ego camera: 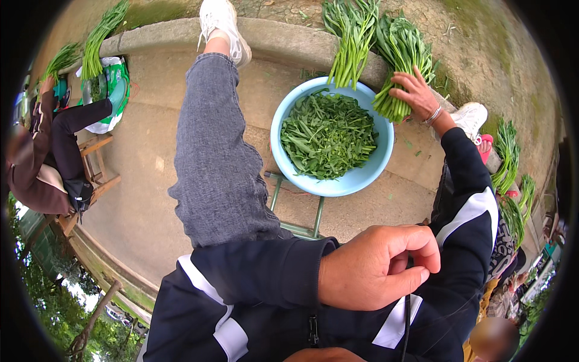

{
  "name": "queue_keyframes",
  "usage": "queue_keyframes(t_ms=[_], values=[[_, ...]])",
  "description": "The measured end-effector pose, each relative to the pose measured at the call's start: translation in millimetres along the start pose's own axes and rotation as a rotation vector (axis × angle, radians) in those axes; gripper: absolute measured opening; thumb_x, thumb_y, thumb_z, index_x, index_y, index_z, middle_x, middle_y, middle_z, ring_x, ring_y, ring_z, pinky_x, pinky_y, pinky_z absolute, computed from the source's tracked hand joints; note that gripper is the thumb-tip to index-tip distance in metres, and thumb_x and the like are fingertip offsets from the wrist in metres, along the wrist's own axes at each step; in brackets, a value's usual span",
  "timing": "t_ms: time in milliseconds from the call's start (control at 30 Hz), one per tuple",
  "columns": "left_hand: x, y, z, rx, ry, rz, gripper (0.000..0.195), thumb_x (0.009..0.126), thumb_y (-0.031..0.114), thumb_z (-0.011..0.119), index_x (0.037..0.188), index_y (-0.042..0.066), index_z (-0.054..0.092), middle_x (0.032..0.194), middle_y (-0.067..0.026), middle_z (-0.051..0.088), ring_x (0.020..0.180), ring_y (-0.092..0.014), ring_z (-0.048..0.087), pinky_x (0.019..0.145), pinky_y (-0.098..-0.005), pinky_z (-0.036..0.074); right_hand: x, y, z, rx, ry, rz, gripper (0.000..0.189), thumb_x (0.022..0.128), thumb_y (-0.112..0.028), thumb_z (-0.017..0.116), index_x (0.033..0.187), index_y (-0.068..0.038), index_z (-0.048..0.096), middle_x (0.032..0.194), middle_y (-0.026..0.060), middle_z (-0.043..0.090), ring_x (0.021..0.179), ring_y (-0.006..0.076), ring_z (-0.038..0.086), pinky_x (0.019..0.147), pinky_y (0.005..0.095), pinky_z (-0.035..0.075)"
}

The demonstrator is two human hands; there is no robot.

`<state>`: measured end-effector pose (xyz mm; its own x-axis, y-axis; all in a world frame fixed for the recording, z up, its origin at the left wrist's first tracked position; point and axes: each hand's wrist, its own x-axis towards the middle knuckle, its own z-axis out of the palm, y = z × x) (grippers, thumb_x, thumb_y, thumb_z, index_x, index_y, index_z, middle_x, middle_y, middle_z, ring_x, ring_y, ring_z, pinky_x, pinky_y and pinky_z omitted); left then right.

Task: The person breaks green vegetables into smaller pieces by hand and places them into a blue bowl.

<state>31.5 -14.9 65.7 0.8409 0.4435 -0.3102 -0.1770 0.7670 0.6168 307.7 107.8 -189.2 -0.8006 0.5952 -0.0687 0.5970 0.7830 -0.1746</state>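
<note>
My right hand [417, 97], with a bracelet at the wrist, grasps a bundle of long-stemmed leafy greens [404, 47] from above, its fingers spread over the stems. The cut ends reach over the right rim of a light blue plastic basin [277, 149]. Chopped greens [328, 133] lie inside the basin. In front of my chest, my left hand [382, 267] is curled with thumb and forefinger pinched around a thin black cord [407, 312]. A second bundle of greens [350, 43] rests on the stone kerb [289, 38], stems over the basin's far rim.
A green metal frame [319, 217] stands beneath the basin, between my legs. At left, a person [40, 176] on a wooden stool [97, 167] touches more greens [61, 59]. Further bundles [506, 156] lie along the kerb at right, near another person's pink-sandalled foot [485, 147].
</note>
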Motion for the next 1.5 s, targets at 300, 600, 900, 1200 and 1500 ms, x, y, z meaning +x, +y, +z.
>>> queue_keyframes(t_ms=[300,600,900,1200,1500], values=[[6.7,-4.0,4.8,0.007,0.023,-0.014,0.011,0.083,0.005,0.054,0.093,0.003,0.055,0.084,-0.0003,0.056,0.064,-0.003,0.047,0.058,-0.0185,0.038,-7.3,-17.2,7.1,0.132,-0.184,0.145,0.098,0.051,-0.051,0.075,0.134,-0.023,0.031,0.137,0.0072,0.031,0.131,0.027,0.022,0.103,0.0596,0.01],[6.0,-7.7,3.9,-0.007,0.031,-0.011,0.012,0.083,0.006,0.055,0.094,0.002,0.055,0.085,0.0,0.056,0.066,-0.003,0.047,0.06,-0.0184,0.039,5.1,-27.2,-18.0,0.277,-0.17,0.267,0.093,0.063,-0.074,0.052,0.135,-0.019,0.03,0.133,0.0125,0.037,0.128,0.0312,0.028,0.1,0.0638,0.003],[3.2,-4.1,4.2,-0.017,0.025,-0.011,0.011,0.083,0.006,0.054,0.094,0.002,0.056,0.085,0.0002,0.056,0.066,-0.003,0.047,0.06,-0.0182,0.039,81.2,-41.0,24.0,0.531,0.213,0.769,0.042,0.074,-0.041,0.063,0.09,-0.003,0.058,0.092,0.0167,0.059,0.08,0.0347,0.058,0.07,0.039,0.047],[-1.5,0.0,0.2,-0.023,0.038,-0.008,0.012,0.083,0.006,0.055,0.094,0.002,0.056,0.081,0.0012,0.056,0.062,-0.002,0.046,0.058,-0.0176,0.038,156.4,-62.5,49.2,0.577,0.131,1.474,0.091,0.057,-0.061,0.071,0.111,0.004,0.037,0.111,0.0212,0.049,0.097,0.0348,0.056,0.079,0.0417,0.046],[-2.8,4.7,-2.7,0.006,0.056,-0.014,0.011,0.083,0.006,0.054,0.093,0.002,0.055,0.08,0.0015,0.056,0.061,-0.002,0.047,0.056,-0.0173,0.038,179.4,-61.2,43.3,0.508,0.142,1.454,0.071,0.061,-0.034,0.075,0.109,0.002,0.037,0.108,0.0198,0.051,0.096,0.036,0.056,0.081,0.0409,0.047]])
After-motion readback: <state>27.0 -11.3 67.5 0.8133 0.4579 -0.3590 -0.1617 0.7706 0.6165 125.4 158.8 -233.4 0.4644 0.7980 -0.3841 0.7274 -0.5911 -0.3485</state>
